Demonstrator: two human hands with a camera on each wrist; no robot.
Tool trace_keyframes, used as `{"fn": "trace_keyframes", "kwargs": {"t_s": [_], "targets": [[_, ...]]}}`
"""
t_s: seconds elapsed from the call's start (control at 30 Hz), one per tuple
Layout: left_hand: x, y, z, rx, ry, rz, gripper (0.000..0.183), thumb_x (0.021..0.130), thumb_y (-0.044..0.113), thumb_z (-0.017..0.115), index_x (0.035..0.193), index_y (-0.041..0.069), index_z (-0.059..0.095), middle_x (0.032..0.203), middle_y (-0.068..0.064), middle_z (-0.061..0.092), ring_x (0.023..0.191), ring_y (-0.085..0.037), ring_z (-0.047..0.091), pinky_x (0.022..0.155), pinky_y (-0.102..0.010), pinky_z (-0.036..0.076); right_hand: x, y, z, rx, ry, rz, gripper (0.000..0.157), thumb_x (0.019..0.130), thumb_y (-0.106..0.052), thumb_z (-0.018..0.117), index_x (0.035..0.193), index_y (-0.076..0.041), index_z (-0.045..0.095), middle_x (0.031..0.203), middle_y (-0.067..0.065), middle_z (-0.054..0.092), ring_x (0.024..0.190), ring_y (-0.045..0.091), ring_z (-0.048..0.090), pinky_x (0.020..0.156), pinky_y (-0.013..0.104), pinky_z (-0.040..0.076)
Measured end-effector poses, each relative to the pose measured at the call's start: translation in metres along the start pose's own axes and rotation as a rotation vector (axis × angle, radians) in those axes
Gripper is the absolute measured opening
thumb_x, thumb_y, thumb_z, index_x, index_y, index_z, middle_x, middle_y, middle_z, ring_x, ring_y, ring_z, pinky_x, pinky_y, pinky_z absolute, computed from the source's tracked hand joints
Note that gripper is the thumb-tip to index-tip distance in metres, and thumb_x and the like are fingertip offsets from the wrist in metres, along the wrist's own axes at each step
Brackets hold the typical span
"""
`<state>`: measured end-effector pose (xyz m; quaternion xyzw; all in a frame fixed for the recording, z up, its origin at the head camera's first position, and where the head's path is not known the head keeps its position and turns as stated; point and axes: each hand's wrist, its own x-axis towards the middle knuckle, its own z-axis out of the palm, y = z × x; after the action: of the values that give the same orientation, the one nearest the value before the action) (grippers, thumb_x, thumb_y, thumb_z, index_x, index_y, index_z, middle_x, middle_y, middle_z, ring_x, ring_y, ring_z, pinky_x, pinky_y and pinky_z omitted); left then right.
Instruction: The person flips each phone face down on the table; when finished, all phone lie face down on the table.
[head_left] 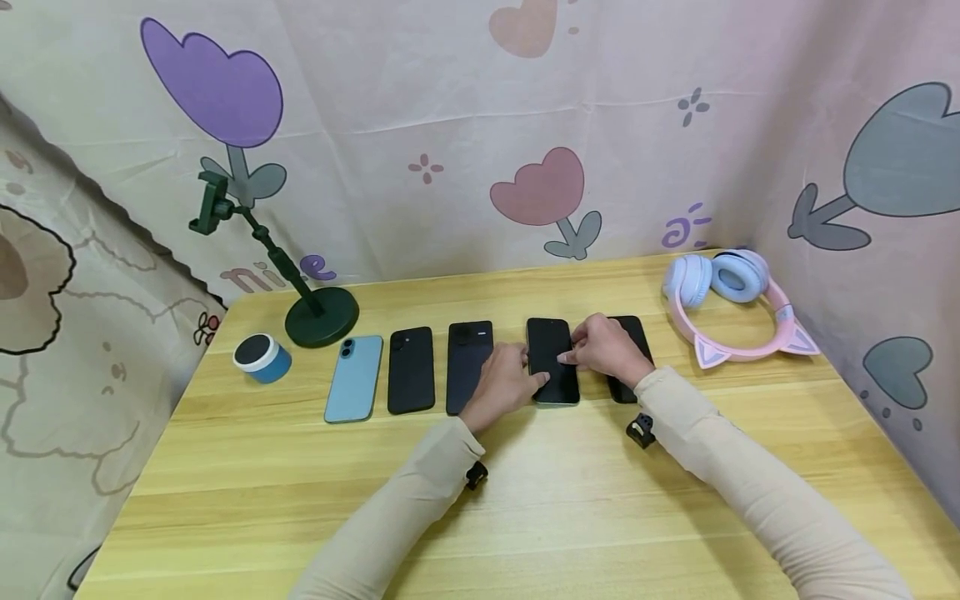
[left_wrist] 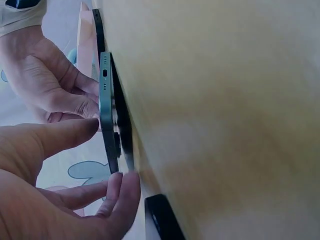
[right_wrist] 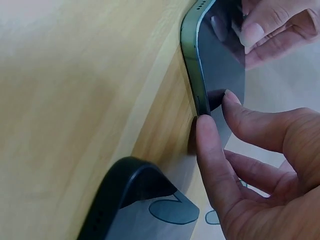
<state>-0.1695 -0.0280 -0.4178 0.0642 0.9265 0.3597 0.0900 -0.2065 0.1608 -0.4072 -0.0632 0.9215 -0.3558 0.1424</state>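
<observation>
Both hands hold a smartphone (head_left: 549, 342) with a dark screen facing up and a green frame, in the middle of a row of phones. My left hand (head_left: 501, 385) grips its left side, thumb on the screen and fingers at the edge. At the opposite side my right hand (head_left: 609, 346) pinches the edge between thumb and index finger. In the left wrist view the green-framed phone (left_wrist: 105, 100) shows its port end, with a dark gap between it and the table. Beside the left hand lies a dark phone (head_left: 461, 375), back up. Another black phone (head_left: 628, 388) lies partly hidden under the right hand.
Further left in the row are a black phone (head_left: 411, 375) and a light blue phone (head_left: 352, 383). A green phone stand (head_left: 322, 317) and a blue-and-white round container (head_left: 262, 358) stand at the back left. Pink cat-ear headphones (head_left: 738, 350) lie at the right, near the curtain (head_left: 420, 83).
</observation>
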Motion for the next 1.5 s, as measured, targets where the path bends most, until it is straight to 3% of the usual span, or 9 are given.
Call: {"fn": "trace_keyframes", "kwargs": {"t_s": [0.13, 0.2, 0.3, 0.57, 0.8, 0.93, 1.07, 1.37, 1.5], "targets": [[0.000, 0.001, -0.003, -0.053, -0.006, -0.014, 0.036, 0.090, 0.021, 0.079, 0.116, -0.002, 0.068, 0.087, -0.009, 0.062, 0.065, -0.017, 0.054, 0.062, -0.029, 0.043, 0.000, -0.003, 0.001, 0.007, 0.012, 0.003, 0.030, 0.090, -0.017, 0.080, 0.107, 0.006, 0.073, 0.088, 0.012, 0.075, 0.072, 0.016, 0.074, 0.073, 0.035, 0.059], [-0.001, 0.001, -0.004, -0.067, -0.004, -0.020, 0.037, 0.090, 0.020, 0.079, 0.116, -0.002, 0.067, 0.083, -0.007, 0.058, 0.063, -0.015, 0.051, 0.060, -0.028, 0.041, 0.000, -0.005, 0.002, 0.011, 0.017, 0.006, 0.035, 0.090, -0.018, 0.080, 0.111, 0.008, 0.071, 0.094, 0.015, 0.075, 0.073, 0.017, 0.074, 0.079, 0.039, 0.059], [-0.002, 0.001, -0.006, -0.076, 0.003, -0.025, 0.037, 0.090, 0.020, 0.079, 0.117, -0.002, 0.066, 0.093, -0.007, 0.055, 0.071, -0.016, 0.054, 0.065, -0.030, 0.043, 0.000, -0.007, 0.003, 0.022, 0.025, 0.012, 0.042, 0.089, -0.018, 0.080, 0.118, 0.010, 0.068, 0.100, 0.018, 0.075, 0.076, 0.017, 0.074, 0.087, 0.045, 0.057], [-0.008, -0.004, -0.010, -0.192, 0.009, -0.041, 0.061, 0.090, 0.015, 0.079, 0.143, -0.003, 0.054, 0.127, -0.012, 0.055, 0.103, -0.022, 0.064, 0.088, -0.038, 0.055, 0.000, -0.009, 0.007, 0.078, 0.010, -0.019, 0.042, 0.091, -0.016, 0.079, 0.122, 0.011, 0.067, 0.112, 0.023, 0.072, 0.086, 0.022, 0.074, 0.088, 0.044, 0.057], [-0.011, -0.008, -0.017, -0.271, -0.016, -0.038, 0.063, 0.092, 0.016, 0.077, 0.146, -0.001, 0.051, 0.133, -0.013, 0.057, 0.111, -0.027, 0.066, 0.090, -0.041, 0.056, 0.000, -0.014, 0.011, 0.083, 0.009, -0.058, 0.033, 0.094, -0.016, 0.075, 0.115, 0.008, 0.072, 0.103, 0.019, 0.074, 0.080, 0.021, 0.073, 0.073, 0.034, 0.059], [-0.014, -0.008, -0.022, -0.301, -0.020, -0.044, 0.063, 0.091, 0.017, 0.078, 0.146, 0.001, 0.051, 0.135, -0.012, 0.058, 0.112, -0.028, 0.065, 0.089, -0.042, 0.056, 0.000, -0.017, 0.014, 0.077, 0.013, -0.072, 0.028, 0.097, -0.019, 0.072, 0.108, 0.006, 0.075, 0.095, 0.015, 0.075, 0.076, 0.020, 0.072, 0.067, 0.029, 0.058], [-0.016, -0.010, -0.025, -0.314, -0.019, -0.037, 0.063, 0.091, 0.019, 0.079, 0.146, 0.002, 0.052, 0.135, -0.011, 0.058, 0.112, -0.028, 0.067, 0.087, -0.041, 0.057, 0.001, -0.020, 0.015, 0.102, -0.001, -0.065, 0.030, 0.099, -0.021, 0.069, 0.111, 0.006, 0.074, 0.099, 0.017, 0.074, 0.079, 0.021, 0.073, 0.070, 0.030, 0.059], [-0.019, -0.013, -0.030, -0.345, -0.030, -0.001, 0.067, 0.090, 0.023, 0.080, 0.148, 0.004, 0.050, 0.139, -0.010, 0.057, 0.105, -0.023, 0.069, 0.081, -0.037, 0.059, 0.004, -0.020, 0.021, 0.300, -0.084, -0.009, 0.038, 0.104, -0.026, 0.060, 0.120, 0.008, 0.070, 0.119, 0.024, 0.067, 0.094, 0.027, 0.074, 0.082, 0.035, 0.060], [-0.022, -0.011, -0.032, -0.370, -0.045, 0.016, 0.071, 0.089, 0.025, 0.081, 0.150, 0.007, 0.048, 0.144, -0.008, 0.054, 0.104, -0.021, 0.070, 0.081, -0.037, 0.059, 0.006, -0.022, 0.023, 0.384, -0.110, 0.016, 0.043, 0.106, -0.027, 0.056, 0.123, 0.010, 0.067, 0.115, 0.024, 0.069, 0.096, 0.029, 0.073, 0.084, 0.037, 0.059]]}}
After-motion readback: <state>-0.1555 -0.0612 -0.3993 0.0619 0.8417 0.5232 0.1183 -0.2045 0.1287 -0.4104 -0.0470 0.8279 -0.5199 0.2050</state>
